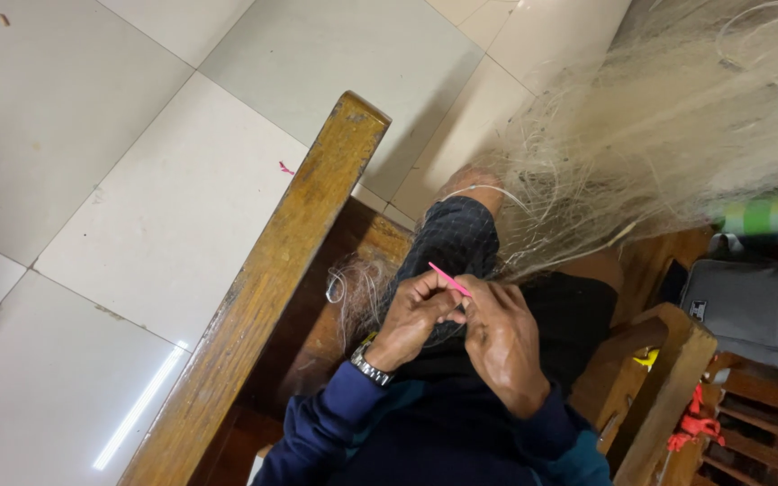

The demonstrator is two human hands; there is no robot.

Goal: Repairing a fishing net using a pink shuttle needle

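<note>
Needle (449, 279) between both hands (461, 319) (pinched)

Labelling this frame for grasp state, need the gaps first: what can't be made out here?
Head view only:
- Fingertips of the left hand and right hand: pressed together, so the grip on the thin pink plastic needle is hidden.
- Pale tangled fishing net: blurred, mesh and knots unreadable, cut by the top and right edges.
- Grey fabric bag: cut by the right edge.
- Brown wooden bench: lower part cut off.
</note>
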